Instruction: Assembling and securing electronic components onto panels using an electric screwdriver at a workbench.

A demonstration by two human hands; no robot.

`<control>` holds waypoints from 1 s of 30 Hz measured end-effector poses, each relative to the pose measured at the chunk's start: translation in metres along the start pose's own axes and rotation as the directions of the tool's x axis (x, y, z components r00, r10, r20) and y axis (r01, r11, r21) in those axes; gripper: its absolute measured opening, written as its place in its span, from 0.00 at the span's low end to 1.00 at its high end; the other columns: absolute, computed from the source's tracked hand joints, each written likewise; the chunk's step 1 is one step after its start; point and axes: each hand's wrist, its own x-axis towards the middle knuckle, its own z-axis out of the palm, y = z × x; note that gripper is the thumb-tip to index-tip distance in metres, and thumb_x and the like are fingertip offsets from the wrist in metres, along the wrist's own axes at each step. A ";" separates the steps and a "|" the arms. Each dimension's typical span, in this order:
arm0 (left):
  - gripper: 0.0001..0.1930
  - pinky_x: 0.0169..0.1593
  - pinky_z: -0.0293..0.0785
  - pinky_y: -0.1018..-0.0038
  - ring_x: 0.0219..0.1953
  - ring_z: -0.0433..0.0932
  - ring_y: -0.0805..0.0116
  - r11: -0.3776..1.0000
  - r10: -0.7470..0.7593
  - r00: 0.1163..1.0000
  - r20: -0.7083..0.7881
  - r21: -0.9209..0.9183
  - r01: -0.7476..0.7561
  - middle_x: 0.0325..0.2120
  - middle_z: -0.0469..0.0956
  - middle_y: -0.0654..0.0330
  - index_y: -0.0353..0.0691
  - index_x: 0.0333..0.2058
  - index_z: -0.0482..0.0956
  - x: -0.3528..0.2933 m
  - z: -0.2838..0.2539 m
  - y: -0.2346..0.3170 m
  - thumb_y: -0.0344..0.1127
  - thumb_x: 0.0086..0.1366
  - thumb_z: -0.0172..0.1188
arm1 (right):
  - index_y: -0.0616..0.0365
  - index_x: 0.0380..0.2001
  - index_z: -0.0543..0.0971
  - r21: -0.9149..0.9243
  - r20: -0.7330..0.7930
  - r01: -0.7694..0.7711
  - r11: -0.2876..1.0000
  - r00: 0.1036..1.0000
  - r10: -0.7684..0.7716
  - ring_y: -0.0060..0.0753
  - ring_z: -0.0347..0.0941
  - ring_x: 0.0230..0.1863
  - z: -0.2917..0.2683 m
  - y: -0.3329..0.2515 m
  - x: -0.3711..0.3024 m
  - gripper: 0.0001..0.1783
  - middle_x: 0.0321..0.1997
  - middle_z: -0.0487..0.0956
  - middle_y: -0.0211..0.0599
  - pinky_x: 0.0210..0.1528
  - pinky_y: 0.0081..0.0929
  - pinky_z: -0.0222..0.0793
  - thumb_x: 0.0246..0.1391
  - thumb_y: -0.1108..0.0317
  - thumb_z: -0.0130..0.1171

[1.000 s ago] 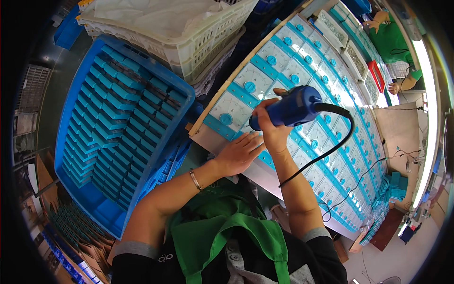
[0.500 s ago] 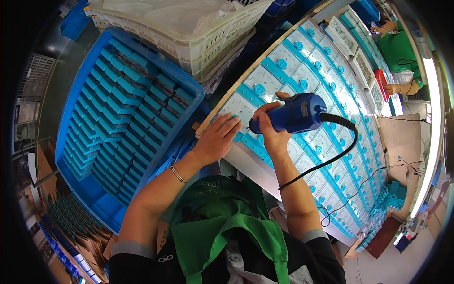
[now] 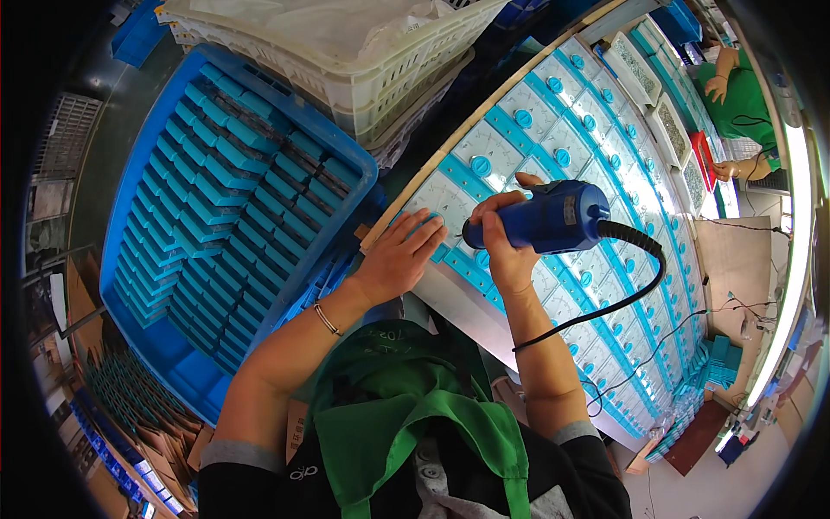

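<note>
A blue corded electric screwdriver (image 3: 553, 216) lies tilted nearly level in my right hand (image 3: 512, 259), with the fingers wrapped round its body. Its front end points left, toward my left hand (image 3: 399, 261); the tip is hard to make out. My left hand rests with fingers stretched out over the corner panel meter (image 3: 439, 197), at the left edge of a large array. The panel meters have clear faces, light blue bases and round blue knobs (image 3: 481, 164). My left fingertips partly cover that corner meter's knob. A black cable (image 3: 653, 246) loops down past my right forearm.
On my left stands a blue crate (image 3: 117, 285) packed with rows of light blue parts (image 3: 203, 199). White plastic baskets (image 3: 380, 95) are stacked ahead. Trays of small metal parts (image 3: 670, 130) line the far side, near a co-worker's hands (image 3: 724, 170) and a red tray (image 3: 702, 156).
The view has shifted slightly. My right hand and screwdriver hold nearly the same pose beside my left hand, which stays on the corner meter. The co-worker's upper hand has moved down.
</note>
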 end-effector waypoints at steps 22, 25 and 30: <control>0.22 0.66 0.54 0.52 0.61 0.62 0.48 1.000 -0.005 1.000 0.017 0.010 0.004 0.56 0.66 0.51 0.51 0.56 0.72 0.004 -0.003 0.005 0.31 0.61 0.53 | 0.65 0.56 0.58 0.010 0.081 0.104 0.995 0.991 -0.104 0.28 0.74 0.29 0.052 0.003 0.037 0.33 0.28 0.75 0.36 0.36 0.26 0.72 0.47 0.79 0.58; 0.22 0.66 0.53 0.52 0.62 0.61 0.49 1.000 -0.002 1.000 0.009 0.013 0.002 0.57 0.65 0.51 0.50 0.56 0.72 0.001 -0.003 0.005 0.32 0.62 0.53 | 0.64 0.56 0.58 0.023 0.102 0.099 0.995 0.990 -0.101 0.28 0.74 0.30 0.058 0.003 0.038 0.33 0.28 0.75 0.36 0.36 0.26 0.72 0.47 0.79 0.58; 0.21 0.66 0.52 0.52 0.62 0.60 0.49 1.000 -0.004 1.000 0.020 0.012 0.004 0.57 0.65 0.52 0.50 0.56 0.72 -0.001 0.001 0.005 0.34 0.63 0.52 | 0.64 0.56 0.58 0.028 0.109 0.068 0.997 0.992 -0.070 0.29 0.74 0.30 0.058 0.011 0.040 0.33 0.28 0.75 0.35 0.37 0.27 0.72 0.47 0.80 0.58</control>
